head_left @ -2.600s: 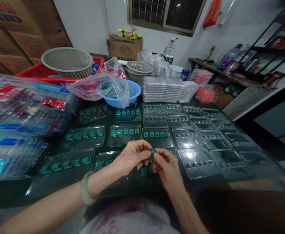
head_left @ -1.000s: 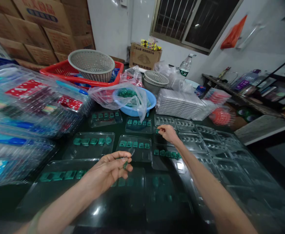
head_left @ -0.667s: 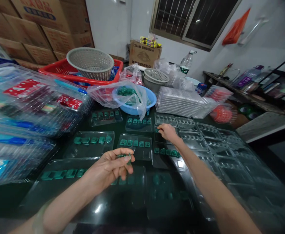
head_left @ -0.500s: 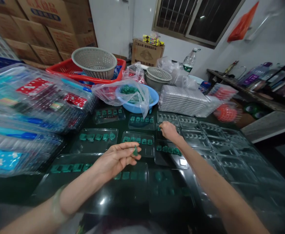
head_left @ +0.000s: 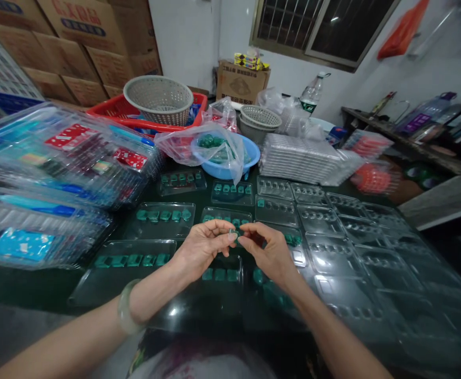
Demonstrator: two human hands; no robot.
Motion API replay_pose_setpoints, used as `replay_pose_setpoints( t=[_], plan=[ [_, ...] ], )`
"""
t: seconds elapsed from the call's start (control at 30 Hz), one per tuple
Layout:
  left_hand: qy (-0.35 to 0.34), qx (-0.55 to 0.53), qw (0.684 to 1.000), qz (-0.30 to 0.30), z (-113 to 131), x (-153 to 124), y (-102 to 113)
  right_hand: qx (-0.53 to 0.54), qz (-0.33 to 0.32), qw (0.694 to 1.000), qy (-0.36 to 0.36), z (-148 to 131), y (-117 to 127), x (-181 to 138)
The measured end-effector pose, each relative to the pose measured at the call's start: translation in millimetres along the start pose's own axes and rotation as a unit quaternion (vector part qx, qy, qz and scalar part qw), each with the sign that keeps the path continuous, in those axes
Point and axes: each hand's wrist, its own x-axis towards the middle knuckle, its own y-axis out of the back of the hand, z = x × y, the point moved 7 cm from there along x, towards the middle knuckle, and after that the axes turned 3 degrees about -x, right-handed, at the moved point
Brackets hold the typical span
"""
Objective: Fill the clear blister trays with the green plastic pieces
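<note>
The left hand is pinching a small green piece between thumb and fingertips, over the middle of the table; the fingers are covering most of it, so its shape is staying unclear. The right hand is bringing its thumb and index finger to the right side of the piece; whether they are gripping it, I cannot tell. Behind, a clear tray is holding one green block at its left end. The hands are partly hiding a filled tray farther left. A plastic bag is partly covering the far blue basin.
</note>
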Motion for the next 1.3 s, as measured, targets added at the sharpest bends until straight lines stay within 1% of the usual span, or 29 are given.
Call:
replay_pose_setpoints(
  t=[0.07, 0.13, 0.23, 0.33, 0.4, 0.43, 0.5, 0.57, 0.6, 0.67, 0.73, 0.83, 0.93, 1.0, 1.07, 1.17, 1.3],
  plan=[
    [-0.048, 0.050, 0.998, -0.001, 7, -3, -4, 0.031, -0.002, 0.999, -0.021, 4, -4, -3],
    [-0.079, 0.094, 0.992, -0.002, 12, -6, -7, 0.077, -0.004, 0.996, -0.042, 7, -6, -5],
    [-0.092, 0.137, 0.986, -0.010, 16, -11, -11, 0.136, 0.007, 0.988, -0.067, 7, -7, -10],
    [-0.083, 0.138, 0.987, -0.022, 16, -16, -14, 0.160, 0.011, 0.984, -0.073, 3, -7, -14],
    [-0.052, 0.102, 0.993, -0.033, 12, -16, -16, 0.171, 0.002, 0.982, -0.079, 2, -9, -16],
    [-0.023, 0.072, 0.996, -0.041, 8, -16, -17, 0.177, -0.003, 0.980, -0.085, 3, -10, -17],
    [0.051, -0.007, 0.997, -0.063, -3, -17, -19, 0.193, -0.011, 0.976, -0.098, 5, -12, -18],
    [0.117, -0.087, 0.986, -0.077, -13, -19, -21, 0.211, -0.015, 0.971, -0.112, 7, -14, -19],
    [0.137, -0.118, 0.980, -0.078, -16, -20, -22, 0.220, -0.016, 0.968, -0.118, 8, -15, -20],
    [0.150, -0.157, 0.974, -0.070, -18, -21, -21, 0.235, -0.015, 0.964, -0.125, 9, -17, -21],
    [0.137, -0.167, 0.974, -0.067, -18, -22, -21, 0.252, -0.012, 0.959, -0.129, 8, -18, -23],
    [0.092, -0.152, 0.982, -0.070, -15, -23, -24, 0.283, -0.003, 0.950, -0.135, 9, -20, -23],
    [0.031, -0.101, 0.992, -0.063, -11, -23, -25, 0.310, 0.006, 0.940, -0.141, 13, -24, -22],
    [-0.009, -0.051, 0.998, -0.044, -9, -22, -24, 0.325, 0.006, 0.934, -0.151, 17, -28, -22],
    [-0.031, -0.014, 0.999, -0.024, -9, -22, -22, 0.332, 0.006, 0.929, -0.163, 21, -30, -23],
    [-0.020, -0.025, 0.999, -0.029, -12, -22, -22, 0.341, 0.005, 0.923, -0.176, 24, -29, -24],
    [0.003, -0.044, 0.996, -0.079, -14, -23, -28, 0.361, -0.010, 0.914, -0.187, 24, -30, -27]
  ],
)
